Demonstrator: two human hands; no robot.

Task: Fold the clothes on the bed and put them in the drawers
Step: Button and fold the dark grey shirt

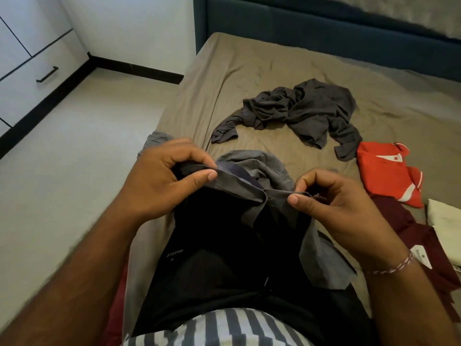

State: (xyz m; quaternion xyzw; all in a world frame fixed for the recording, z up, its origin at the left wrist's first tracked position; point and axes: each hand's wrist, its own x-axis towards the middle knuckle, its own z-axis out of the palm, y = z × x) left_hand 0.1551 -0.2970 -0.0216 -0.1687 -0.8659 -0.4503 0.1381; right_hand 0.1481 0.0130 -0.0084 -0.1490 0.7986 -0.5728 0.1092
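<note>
A grey shirt [252,171] hangs in front of me over the near edge of the bed [249,71]. My left hand [159,181] pinches its collar edge on the left. My right hand [331,206] pinches the same edge on the right, between thumb and forefinger. A dark grey long-sleeved garment [304,111] lies crumpled in the middle of the bed. A folded red shirt [384,171] lies at the right, with a maroon garment [411,236] below it.
White drawers with a black handle [47,74] stand at the far left across pale floor [82,151]. A dark blue headboard [324,28] backs the bed. A cream folded item [446,216] lies at the right edge.
</note>
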